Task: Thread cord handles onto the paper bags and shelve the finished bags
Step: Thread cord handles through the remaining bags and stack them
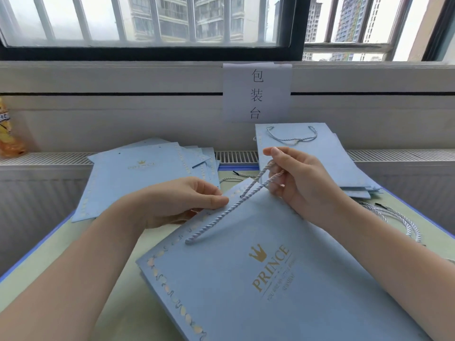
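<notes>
One flat bag, one cord, two hands at work.
I see my left hand (182, 203) pinching the bag (283, 274) rim, my right hand (299, 179) gripping the cord (229, 210) (two bag stacks (138, 173) lie behind).

A single head-worn wide-angle camera looks forward and down, close over the pale green table with blue edging (81, 232), facing the barred window (147, 20) beyond its far edge. Both forearms enter from the bottom corners. Straight lines bow toward the picture's edges.
</notes>
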Action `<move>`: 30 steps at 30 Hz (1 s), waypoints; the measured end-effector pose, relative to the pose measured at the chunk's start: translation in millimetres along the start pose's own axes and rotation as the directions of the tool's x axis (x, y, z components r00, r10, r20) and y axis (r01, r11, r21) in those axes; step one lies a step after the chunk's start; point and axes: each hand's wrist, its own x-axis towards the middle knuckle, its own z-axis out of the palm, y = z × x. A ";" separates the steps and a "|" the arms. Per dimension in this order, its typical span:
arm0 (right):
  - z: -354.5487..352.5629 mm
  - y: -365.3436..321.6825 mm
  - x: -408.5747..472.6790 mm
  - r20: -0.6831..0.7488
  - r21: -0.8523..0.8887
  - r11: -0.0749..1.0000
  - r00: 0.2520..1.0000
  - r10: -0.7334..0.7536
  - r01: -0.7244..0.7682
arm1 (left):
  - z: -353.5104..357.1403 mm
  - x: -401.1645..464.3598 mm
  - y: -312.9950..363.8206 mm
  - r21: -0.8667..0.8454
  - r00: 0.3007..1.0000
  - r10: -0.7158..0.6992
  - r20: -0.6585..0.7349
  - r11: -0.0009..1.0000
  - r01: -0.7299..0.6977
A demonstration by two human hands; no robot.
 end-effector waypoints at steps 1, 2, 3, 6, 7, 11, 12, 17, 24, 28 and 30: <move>-1.2 -2.8 0.3 -0.017 -0.043 0.999 1.000 -0.024 0.023 | -1.7 -0.6 0.3 -0.011 1.000 0.015 -0.014 1.000 -0.015; -2.6 -5.5 1.0 -0.033 -0.155 0.986 0.997 -0.066 0.060 | -2.3 -2.4 1.6 -0.033 0.999 0.037 -0.035 0.999 -0.038; -4.3 -9.2 1.4 -0.033 -0.323 0.941 0.992 -0.118 0.101 | -2.8 -4.3 3.4 -0.067 0.995 0.066 -0.068 0.995 -0.071; -9.3 -21.6 0.4 0.068 -0.775 0.618 0.990 -0.123 0.131 | -5.6 -11.6 11.0 -0.133 0.941 0.146 -0.306 0.972 -0.194; -12.1 -25.1 -0.6 0.109 -0.853 0.508 0.993 -0.051 0.120 | -8.9 -12.8 11.5 -0.091 0.902 0.184 -0.392 0.967 -0.236; -20.9 -32.4 -6.0 0.191 -0.920 0.379 0.960 0.203 0.103 | -16.9 -10.8 9.9 0.159 0.763 0.305 -0.570 0.952 -0.262; -22.7 -33.6 -5.5 0.202 -0.891 0.445 0.959 0.200 0.095 | -16.3 -6.3 6.8 0.271 0.733 0.350 -0.584 0.935 -0.230; -35.2 -38.8 -0.2 0.123 -0.661 0.750 0.987 0.103 0.004 | -13.7 13.1 -7.7 0.822 0.517 0.701 -0.491 0.570 0.008; -42.6 -31.9 11.2 -0.042 -0.325 0.946 0.999 -0.009 -0.006 | -1.8 18.0 -7.3 0.823 0.546 0.706 -0.451 0.566 -0.051; -37.7 -31.1 13.9 -0.035 -0.227 0.973 0.998 -0.047 0.038 | 11.2 18.1 0.3 0.612 0.596 0.570 -0.566 0.775 -0.160; -32.6 -34.6 26.8 -0.104 -0.208 0.978 0.993 -0.056 0.033 | 17.7 17.0 3.9 0.479 0.597 0.477 -0.645 0.861 -0.170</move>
